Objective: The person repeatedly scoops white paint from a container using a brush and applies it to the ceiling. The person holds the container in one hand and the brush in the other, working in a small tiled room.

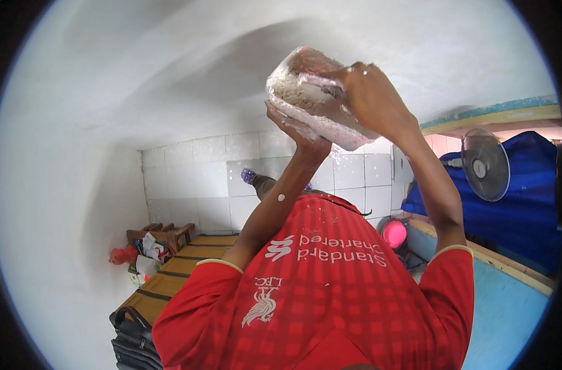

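Observation:
My left hand (pixel 302 132) is closed on the lower left edge of a pinkish, white-crusted container (pixel 287 92), tilted up at the top middle of the view. Grainy pale material coats its inside. My right hand (pixel 376 98) grips a flat pinkish-white tool (pixel 318 81) inside the container, its fingertips partly hidden behind the tool and the hand itself. White specks dot both hands and my left forearm.
A tiled floor (pixel 210 148) meets white walls (pixel 65 185). At left are wooden furniture (pixel 182 233), a mustard folded item (pixel 201 250) and a dark bag (pixel 133 339). At right, a fan (pixel 481 166) stands before blue fabric (pixel 530 222), near a pink round item (pixel 394 232).

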Motion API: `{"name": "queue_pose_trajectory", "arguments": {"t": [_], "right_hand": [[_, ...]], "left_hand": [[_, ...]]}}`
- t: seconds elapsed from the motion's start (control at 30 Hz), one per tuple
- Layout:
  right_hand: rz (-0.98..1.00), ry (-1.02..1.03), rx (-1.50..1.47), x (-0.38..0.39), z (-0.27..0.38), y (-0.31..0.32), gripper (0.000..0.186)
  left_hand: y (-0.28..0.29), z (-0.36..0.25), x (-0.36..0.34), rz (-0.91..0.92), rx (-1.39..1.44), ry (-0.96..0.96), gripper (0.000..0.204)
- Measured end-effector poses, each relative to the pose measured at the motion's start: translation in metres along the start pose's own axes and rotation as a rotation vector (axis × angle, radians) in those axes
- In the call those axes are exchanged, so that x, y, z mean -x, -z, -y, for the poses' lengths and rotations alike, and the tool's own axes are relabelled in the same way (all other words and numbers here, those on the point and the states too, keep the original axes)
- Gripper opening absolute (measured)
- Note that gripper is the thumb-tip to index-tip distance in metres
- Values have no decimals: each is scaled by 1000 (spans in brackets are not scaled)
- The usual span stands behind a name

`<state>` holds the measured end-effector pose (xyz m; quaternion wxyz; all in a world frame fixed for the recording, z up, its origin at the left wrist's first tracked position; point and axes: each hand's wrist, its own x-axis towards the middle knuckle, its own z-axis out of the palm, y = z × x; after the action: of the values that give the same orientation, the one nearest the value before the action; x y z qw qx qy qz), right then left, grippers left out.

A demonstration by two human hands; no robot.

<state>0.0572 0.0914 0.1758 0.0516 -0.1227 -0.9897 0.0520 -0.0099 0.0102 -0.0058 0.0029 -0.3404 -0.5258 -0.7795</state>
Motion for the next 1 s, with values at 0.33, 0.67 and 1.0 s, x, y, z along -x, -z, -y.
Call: {"name": "queue_pose_trajectory", "arguments": {"t": [0.33, 0.67, 1.0], "right_hand": [[79, -80, -142, 20, 8, 5, 49], [189, 69, -137, 6, 18, -12, 40], [252, 266, -44, -9, 15, -21, 41]], "left_hand": [[9, 4, 6, -13, 399, 155, 75], [-10, 5, 7, -175, 457, -7, 79], [13, 1, 14, -79, -369, -106, 89]]}}
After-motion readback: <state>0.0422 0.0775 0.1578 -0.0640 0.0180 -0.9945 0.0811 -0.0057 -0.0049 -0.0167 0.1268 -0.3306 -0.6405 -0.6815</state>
